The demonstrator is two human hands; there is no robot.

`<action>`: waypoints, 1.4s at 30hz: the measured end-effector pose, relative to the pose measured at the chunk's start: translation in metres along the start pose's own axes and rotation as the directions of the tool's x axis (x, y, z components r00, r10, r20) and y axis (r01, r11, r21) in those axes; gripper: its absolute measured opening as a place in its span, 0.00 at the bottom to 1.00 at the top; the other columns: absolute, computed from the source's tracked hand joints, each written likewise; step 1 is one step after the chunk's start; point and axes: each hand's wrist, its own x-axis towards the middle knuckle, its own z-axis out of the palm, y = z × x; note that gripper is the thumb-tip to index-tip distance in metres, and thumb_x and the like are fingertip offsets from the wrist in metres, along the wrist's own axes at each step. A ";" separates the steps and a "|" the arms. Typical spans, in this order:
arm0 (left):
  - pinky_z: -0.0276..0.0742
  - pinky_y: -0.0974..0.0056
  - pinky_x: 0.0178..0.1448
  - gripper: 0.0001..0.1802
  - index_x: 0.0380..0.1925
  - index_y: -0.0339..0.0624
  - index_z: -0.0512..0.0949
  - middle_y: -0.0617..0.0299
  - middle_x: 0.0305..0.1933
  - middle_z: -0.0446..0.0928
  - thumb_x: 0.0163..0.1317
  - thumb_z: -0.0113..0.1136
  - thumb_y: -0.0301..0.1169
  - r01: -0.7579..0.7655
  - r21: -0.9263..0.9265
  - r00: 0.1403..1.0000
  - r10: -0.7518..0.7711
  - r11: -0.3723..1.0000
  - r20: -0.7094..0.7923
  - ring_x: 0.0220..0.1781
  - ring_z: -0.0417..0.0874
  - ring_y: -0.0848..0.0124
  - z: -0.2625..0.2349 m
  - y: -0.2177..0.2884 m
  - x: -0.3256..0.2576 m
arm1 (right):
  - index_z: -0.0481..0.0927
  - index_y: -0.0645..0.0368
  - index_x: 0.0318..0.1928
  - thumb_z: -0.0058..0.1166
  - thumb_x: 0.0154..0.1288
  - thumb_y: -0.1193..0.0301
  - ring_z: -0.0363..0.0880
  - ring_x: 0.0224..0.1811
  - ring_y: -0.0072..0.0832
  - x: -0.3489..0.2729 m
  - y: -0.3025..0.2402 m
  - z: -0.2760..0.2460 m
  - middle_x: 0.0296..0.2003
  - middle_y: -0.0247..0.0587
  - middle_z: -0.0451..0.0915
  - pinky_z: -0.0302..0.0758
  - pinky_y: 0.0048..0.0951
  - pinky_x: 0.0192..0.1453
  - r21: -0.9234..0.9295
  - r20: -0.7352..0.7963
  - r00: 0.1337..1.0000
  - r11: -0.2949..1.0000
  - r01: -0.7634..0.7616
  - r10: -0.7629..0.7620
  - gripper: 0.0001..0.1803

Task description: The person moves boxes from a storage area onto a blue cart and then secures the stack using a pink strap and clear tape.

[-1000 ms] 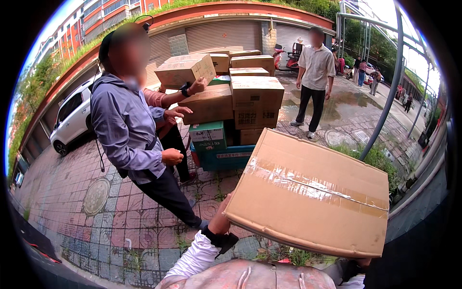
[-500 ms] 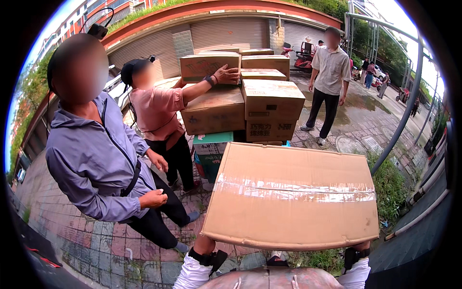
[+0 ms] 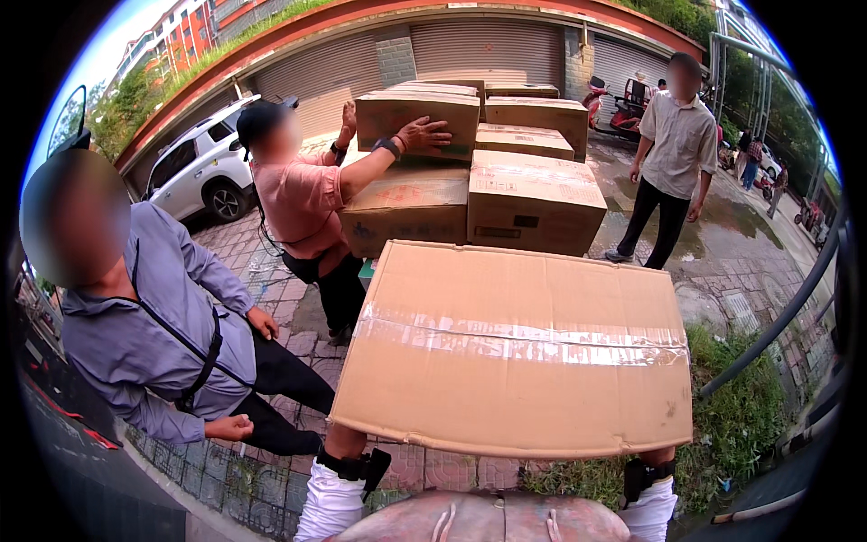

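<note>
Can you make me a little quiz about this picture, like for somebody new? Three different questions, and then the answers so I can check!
1. True or false: shiny tape runs across the top of the big front box.
2. What colour is the car to the left of the person in pink? a) red b) white c) green
3. How many of the camera wearer's own arms have a black strap?

Key:
1. True.
2. b) white.
3. Two, one on each arm.
</note>
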 end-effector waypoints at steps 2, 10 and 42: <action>0.62 0.61 0.66 0.23 0.61 0.40 0.61 0.55 0.64 0.64 0.67 0.42 0.31 0.010 0.394 0.993 -0.054 0.919 0.101 0.64 0.65 0.63 -0.004 -0.002 0.008 | 0.56 0.53 0.66 0.30 0.68 0.45 0.56 0.67 0.37 0.022 0.039 0.003 0.66 0.40 0.58 0.50 0.47 0.71 -0.459 0.066 0.997 0.888 -0.003 0.038 0.34; 0.64 0.57 0.64 0.25 0.60 0.42 0.61 0.58 0.61 0.66 0.70 0.35 0.45 0.032 0.147 0.994 -0.015 0.989 -0.112 0.61 0.68 0.64 -0.075 -0.071 0.037 | 0.57 0.49 0.66 0.29 0.69 0.51 0.55 0.68 0.40 0.125 -0.040 0.009 0.66 0.39 0.58 0.48 0.47 0.71 -0.110 0.142 0.982 0.984 0.140 -0.123 0.29; 0.65 0.64 0.61 0.30 0.57 0.43 0.69 0.64 0.56 0.72 0.65 0.45 0.54 -0.040 -0.748 0.946 -0.215 0.662 -0.242 0.58 0.70 0.68 -0.248 -0.161 0.533 | 0.64 0.67 0.61 0.32 0.73 0.52 0.70 0.55 0.22 0.548 -0.405 0.105 0.54 0.38 0.73 0.68 0.22 0.57 0.923 -0.382 0.883 0.172 0.345 0.274 0.30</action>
